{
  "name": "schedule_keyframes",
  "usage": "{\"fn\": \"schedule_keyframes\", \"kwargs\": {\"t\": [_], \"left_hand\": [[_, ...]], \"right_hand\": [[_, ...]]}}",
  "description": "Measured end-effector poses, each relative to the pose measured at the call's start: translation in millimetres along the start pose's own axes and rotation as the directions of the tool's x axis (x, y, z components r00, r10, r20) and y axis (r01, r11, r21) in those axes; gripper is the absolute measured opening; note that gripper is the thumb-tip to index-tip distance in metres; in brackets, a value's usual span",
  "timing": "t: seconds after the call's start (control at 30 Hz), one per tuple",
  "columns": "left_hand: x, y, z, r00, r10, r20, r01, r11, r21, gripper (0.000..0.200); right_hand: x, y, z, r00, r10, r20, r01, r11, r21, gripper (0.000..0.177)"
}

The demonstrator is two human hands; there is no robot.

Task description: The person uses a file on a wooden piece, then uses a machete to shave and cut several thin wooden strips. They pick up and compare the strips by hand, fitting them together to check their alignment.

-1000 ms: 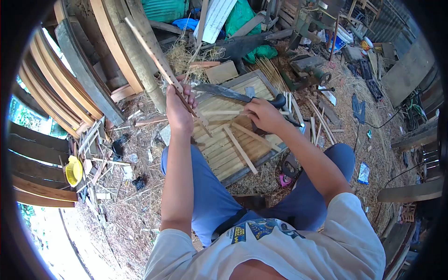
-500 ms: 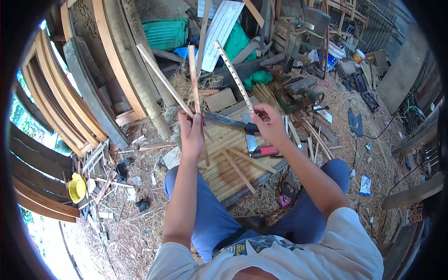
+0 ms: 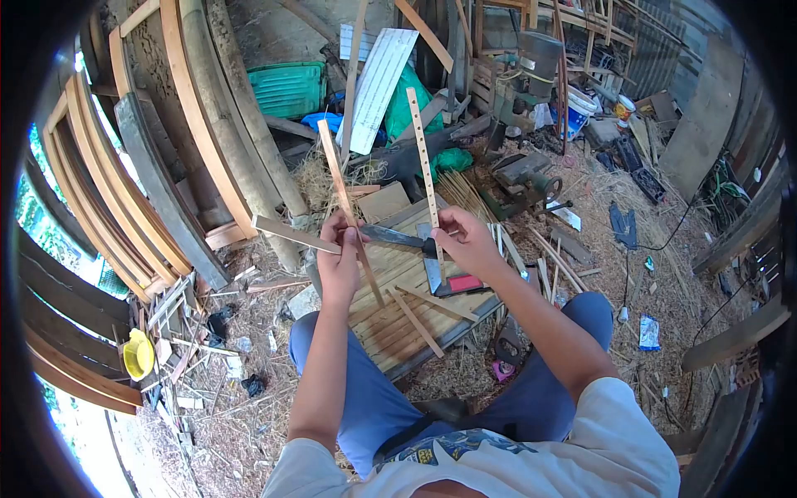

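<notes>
The dotted strip (image 3: 422,145) in your right hand (image 3: 462,237) is pale with dark dots; the long strip (image 3: 336,172) in your left hand (image 3: 339,256), reddish brown. Beyond your left hand, the ribbed panel (image 3: 288,89) is green.

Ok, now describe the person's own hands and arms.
The left hand and the right hand are both bare, with no gloves and no watch or band to be seen at the wrists. Pale, short sleeves leave the forearms uncovered; the matching shirt has a blue and yellow print.
</notes>
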State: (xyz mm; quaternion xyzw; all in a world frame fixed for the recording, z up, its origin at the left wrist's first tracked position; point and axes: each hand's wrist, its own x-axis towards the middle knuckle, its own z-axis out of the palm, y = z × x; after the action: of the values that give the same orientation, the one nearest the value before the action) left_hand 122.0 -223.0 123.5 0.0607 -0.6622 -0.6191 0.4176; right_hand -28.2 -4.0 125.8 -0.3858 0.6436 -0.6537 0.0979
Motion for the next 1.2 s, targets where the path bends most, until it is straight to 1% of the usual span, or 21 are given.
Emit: {"fn": "schedule_keyframes", "kwargs": {"t": [0.1, 0.2, 0.23, 0.27, 0.3, 0.33, 0.37, 0.4, 0.5, 0.53, 0.63, 0.73, 0.83, 0.87, 0.97, 1.07, 1.17, 1.2], "left_hand": [[0, 9, 1, 1.0, 0.026, 0.01, -0.026, 0.999, 0.025, 0.03], [1, 12, 3, 1.0, 0.018, 0.011, -0.016, 0.991, -0.135, 0.028], [1, 13, 4, 1.0, 0.008, 0.019, -0.005, 0.982, -0.189, 0.027], [2, 13, 6, 1.0, 0.024, 0.004, -0.023, 0.994, -0.11, 0.027], [3, 19, 8, 1.0, -0.01, 0.008, 0.01, 0.996, -0.092, 0.025], [6, 24, 9, 0.999, -0.041, 0.012, 0.042, 0.996, -0.074, 0.023], [10, 30, 11, 0.997, -0.072, 0.015, 0.072, 0.996, -0.056, 0.022], [13, 35, 16, 0.995, -0.097, 0.007, 0.097, 0.991, -0.094, 0.018], [27, 45, 23, 0.997, -0.07, 0.028, 0.074, 0.988, -0.135, 0.019], [31, 52, 25, 0.989, -0.151, 0.005, 0.15, 0.976, -0.158, 0.024], [40, 56, 29, 0.986, -0.163, 0.044, 0.168, 0.974, -0.151, 0.027], [39, 64, 37, 0.984, -0.176, 0.034, 0.179, 0.975, -0.129, 0.028], [38, 71, 46, 0.988, -0.145, 0.046, 0.149, 0.982, -0.116, 0.025], [40, 71, 50, 0.988, -0.144, 0.058, 0.15, 0.981, -0.122, 0.023], [44, 74, 59, 0.987, -0.129, 0.095, 0.142, 0.979, -0.145, 0.018], [42, 83, 71, 0.985, -0.099, 0.139, 0.126, 0.971, -0.202, 0.016], [38, 92, 79, 0.983, -0.081, 0.165, 0.12, 0.963, -0.24, 0.016], [37, 95, 80, 0.982, -0.076, 0.175, 0.117, 0.965, -0.235, 0.016]], "right_hand": [[5, 13, -5, 1.0, -0.015, -0.018, 0.015, 1.0, 0.0, 0.021], [5, 12, -12, 1.0, 0.015, 0.003, -0.015, 0.999, -0.043, 0.015], [6, 11, -13, 1.0, 0.021, 0.0, -0.021, 0.999, -0.05, 0.015], [7, 10, -14, 1.0, 0.027, -0.001, -0.028, 0.998, -0.056, 0.016], [8, 9, -15, 0.999, 0.033, -0.002, -0.033, 0.997, -0.063, 0.016], [9, 9, -15, 0.999, -0.041, -0.032, 0.039, 0.996, -0.078, 0.025], [10, 8, -17, 0.999, -0.04, -0.027, 0.038, 0.997, -0.061, 0.025], [10, 1, -19, 0.999, -0.039, -0.021, 0.038, 0.998, -0.044, 0.025], [13, -7, -25, 0.999, -0.025, -0.02, 0.024, 0.999, -0.027, 0.024], [13, -7, -29, 1.0, -0.018, -0.024, 0.017, 0.999, -0.027, 0.024], [11, -8, -36, 1.0, -0.01, -0.022, 0.009, 0.999, -0.037, 0.024], [5, -14, -40, 1.0, -0.007, 0.016, 0.008, 0.996, -0.084, 0.021], [-4, -19, -40, 0.994, 0.098, 0.054, -0.097, 0.995, -0.031, 0.017], [-5, -10, -37, 0.997, 0.042, 0.057, -0.042, 0.999, 0.006, 0.017], [-10, -8, -22, 0.987, 0.155, 0.035, -0.159, 0.954, 0.253, 0.02], [-16, 6, -12, 0.998, 0.055, 0.005, -0.055, 0.992, 0.111, 0.022], [-21, -9, 9, 0.993, 0.115, -0.027, -0.108, 0.976, 0.187, 0.025], [-18, -9, 11, 0.998, 0.051, -0.041, -0.047, 0.995, 0.083, 0.029]]}}
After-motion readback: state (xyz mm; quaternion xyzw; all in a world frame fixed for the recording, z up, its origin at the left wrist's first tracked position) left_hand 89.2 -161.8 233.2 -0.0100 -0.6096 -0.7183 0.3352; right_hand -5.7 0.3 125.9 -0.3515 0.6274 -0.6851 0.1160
